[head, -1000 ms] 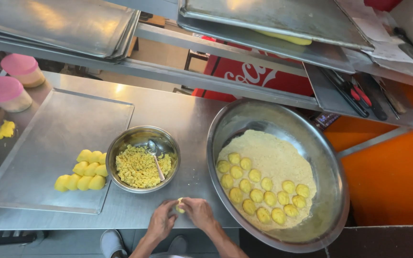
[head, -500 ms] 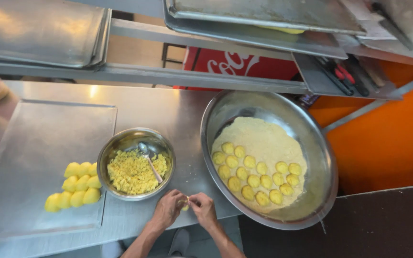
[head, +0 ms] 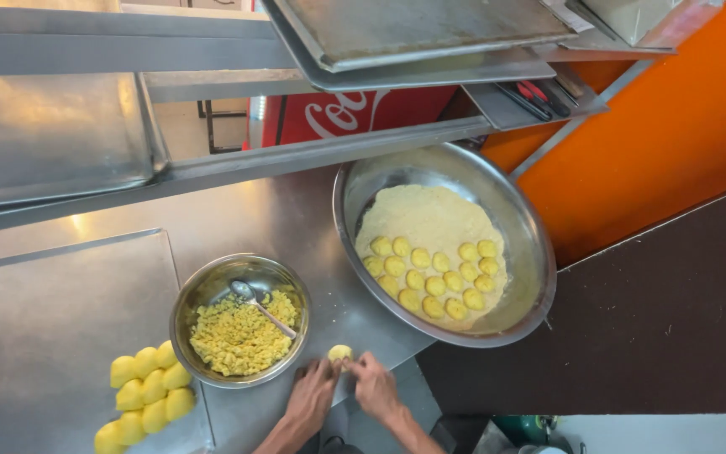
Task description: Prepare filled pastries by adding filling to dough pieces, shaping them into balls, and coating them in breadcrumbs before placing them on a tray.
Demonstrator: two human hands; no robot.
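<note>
At surface [head: 296, 219] edge, six o'clock: my left hand [head: 313, 399] and right hand [head: 376, 388], fingers clamped on small yellow dough piece [head: 340, 352], shaping it. Small steel bowl of yellow crumbly filling [head: 239, 332] at nine o'clock; next move likely needs gentle pinch.

Red white-lettered panel [head: 355, 113] behind shelf

The bench [head: 296, 210] is brushed metal with a dull sheen, and the flat tray [head: 44, 336] at nine o'clock looks the same. The small bowl [head: 191, 294] and big basin [head: 531, 252] are shiny polished metal. The dough ball [head: 339, 352] between the fingers looks smooth, matt and soft; the crumbly filling [head: 237, 336] looks rough.
</note>
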